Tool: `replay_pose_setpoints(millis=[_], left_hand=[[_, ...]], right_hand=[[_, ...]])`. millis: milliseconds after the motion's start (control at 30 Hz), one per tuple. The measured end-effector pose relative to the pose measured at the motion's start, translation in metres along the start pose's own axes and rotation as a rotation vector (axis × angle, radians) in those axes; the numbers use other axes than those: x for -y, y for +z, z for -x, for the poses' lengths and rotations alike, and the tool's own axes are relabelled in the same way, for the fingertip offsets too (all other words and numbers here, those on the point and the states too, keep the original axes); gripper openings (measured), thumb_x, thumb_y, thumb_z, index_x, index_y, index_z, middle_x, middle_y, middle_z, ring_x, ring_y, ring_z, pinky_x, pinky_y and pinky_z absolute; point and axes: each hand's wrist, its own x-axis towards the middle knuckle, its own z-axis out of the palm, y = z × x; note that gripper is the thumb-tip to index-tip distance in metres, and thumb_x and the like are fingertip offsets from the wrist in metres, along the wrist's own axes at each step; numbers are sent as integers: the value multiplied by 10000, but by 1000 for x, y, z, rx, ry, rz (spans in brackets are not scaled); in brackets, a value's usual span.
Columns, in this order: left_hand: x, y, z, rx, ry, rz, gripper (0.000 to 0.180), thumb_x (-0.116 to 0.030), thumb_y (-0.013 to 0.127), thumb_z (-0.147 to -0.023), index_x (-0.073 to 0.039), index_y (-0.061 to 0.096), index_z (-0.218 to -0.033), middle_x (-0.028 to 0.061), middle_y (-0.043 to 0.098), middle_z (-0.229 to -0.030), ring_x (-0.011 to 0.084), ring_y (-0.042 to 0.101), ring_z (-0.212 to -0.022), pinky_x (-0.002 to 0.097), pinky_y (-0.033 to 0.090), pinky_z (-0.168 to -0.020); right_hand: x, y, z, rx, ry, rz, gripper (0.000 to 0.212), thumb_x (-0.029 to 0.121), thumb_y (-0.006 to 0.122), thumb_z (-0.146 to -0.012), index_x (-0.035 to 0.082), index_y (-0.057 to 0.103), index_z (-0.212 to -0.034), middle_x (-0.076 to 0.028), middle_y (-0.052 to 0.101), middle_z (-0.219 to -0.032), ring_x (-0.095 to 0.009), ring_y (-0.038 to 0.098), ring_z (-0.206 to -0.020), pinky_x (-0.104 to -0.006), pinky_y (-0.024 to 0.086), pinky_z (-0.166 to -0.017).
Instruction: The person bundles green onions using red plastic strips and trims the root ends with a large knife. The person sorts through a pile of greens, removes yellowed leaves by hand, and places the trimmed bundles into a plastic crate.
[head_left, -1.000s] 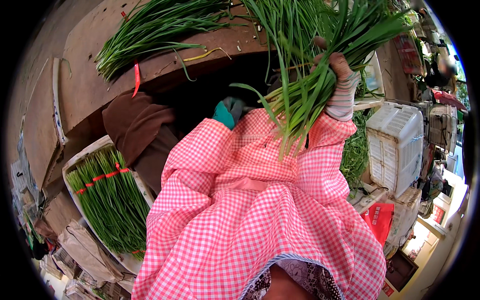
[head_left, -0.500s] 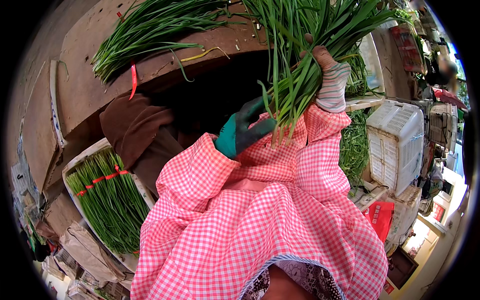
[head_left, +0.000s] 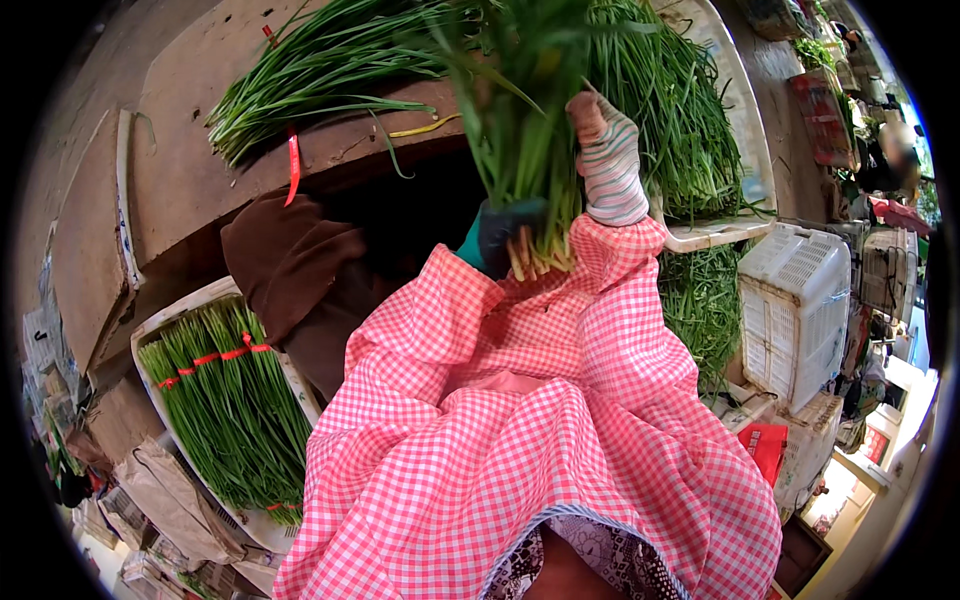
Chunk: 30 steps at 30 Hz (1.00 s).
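A loose bunch of garlic chives [head_left: 520,150] stands roughly upright before my chest, its leafy tops blurred. Wrapped round its lower stalks is my left hand [head_left: 508,232], in a dark-palmed green glove, with the pale cut ends poking out below. My right hand [head_left: 605,160], in a striped knit glove, closes on the bunch's right side higher up; its fingertips are partly hidden by leaves. A heap of loose garlic chives [head_left: 680,130] fills a white crate [head_left: 745,120] just beyond the right hand. On the brown board [head_left: 190,130] lies another bunch [head_left: 320,80].
Red ties [head_left: 293,165] lie at the board's edge. At lower left, a white crate [head_left: 180,308] holds several tied bundles [head_left: 230,400]. More loose greens [head_left: 700,310] sit below the right-hand crate, beside an upturned white basket [head_left: 795,310].
The bunch has swung left and more upright. My left hand has closed round its stalk ends, and my right hand has moved left, uncovering the heaped crate.
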Motion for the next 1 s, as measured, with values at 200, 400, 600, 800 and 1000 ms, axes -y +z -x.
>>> replay_pose_setpoints(millis=[200, 400, 600, 800, 1000], left_hand=[[-8, 8, 13, -89, 30, 559, 468, -301, 558, -826, 55, 521, -1128, 203, 591, -1081, 342, 600, -946, 485, 495, -846], [-3, 2, 17, -85, 79, 621, 474, -311, 565, -847, 18, 489, -1181, 190, 573, -1131, 332, 583, -994, 479, 485, -863], [7, -6, 25, -175, 73, 439, 479, -335, 547, -864, 10, 470, -1187, 166, 583, -1105, 296, 593, -977, 424, 505, -843], [11, -17, 14, 221, -156, 509, 430, -312, 521, -870, 35, 506, -1124, 156, 623, -967, 234, 631, -824, 346, 535, -744], [5, -6, 7, 2, -150, 520, 482, -225, 534, -847, 48, 424, -1229, 212, 579, -1081, 280, 604, -931, 479, 504, -806]], right_hand=[[-27, -34, 30, 239, 247, 11, 637, 357, 660, -818, -30, 441, -1275, -50, 609, -979, -90, 535, -835, -217, 443, -758], [-21, -31, 70, 159, 477, 11, 566, 131, 624, -812, 1, 405, -1317, -59, 610, -1000, -71, 535, -829, -204, 449, -736], [-29, -26, 79, 113, 338, 84, 442, 82, 545, -850, 38, 469, -1284, 6, 594, -900, -21, 482, -709, -162, 416, -640], [-40, -1, 83, 261, 119, 563, 336, 54, 563, -824, 83, 597, -1157, 9, 624, -821, -54, 518, -673, -183, 438, -638], [31, -63, 83, 215, 256, 475, 255, 107, 583, -811, 68, 646, -1054, -88, 658, -858, -116, 600, -742, -227, 482, -663]])
